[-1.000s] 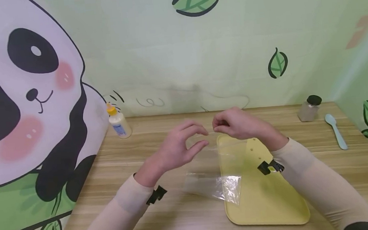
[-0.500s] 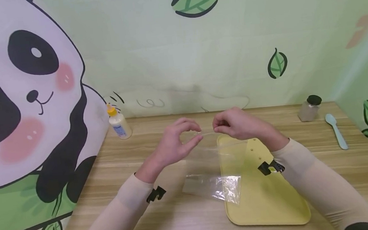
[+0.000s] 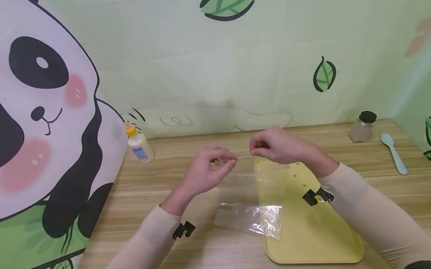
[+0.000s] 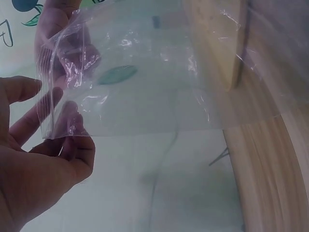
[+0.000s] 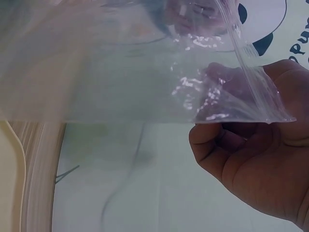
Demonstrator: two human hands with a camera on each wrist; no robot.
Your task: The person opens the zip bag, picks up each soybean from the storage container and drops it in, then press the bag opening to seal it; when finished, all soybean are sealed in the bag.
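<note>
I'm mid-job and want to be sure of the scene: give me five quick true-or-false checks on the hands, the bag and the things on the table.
1. The left hand and right hand both hold the bag. True.
2. The spoon lies on the tray. False: the spoon lies on the table, apart from the tray.
3. The jar has a black lid. True.
4. The bottle lies on its side. False: the bottle stands upright.
5. The tray is yellow. True.

A colourless flat plastic bag point(image 3: 250, 204) is glinting white; the brown wood-patterned table point(image 3: 211, 258) is showing streaky grain.
</note>
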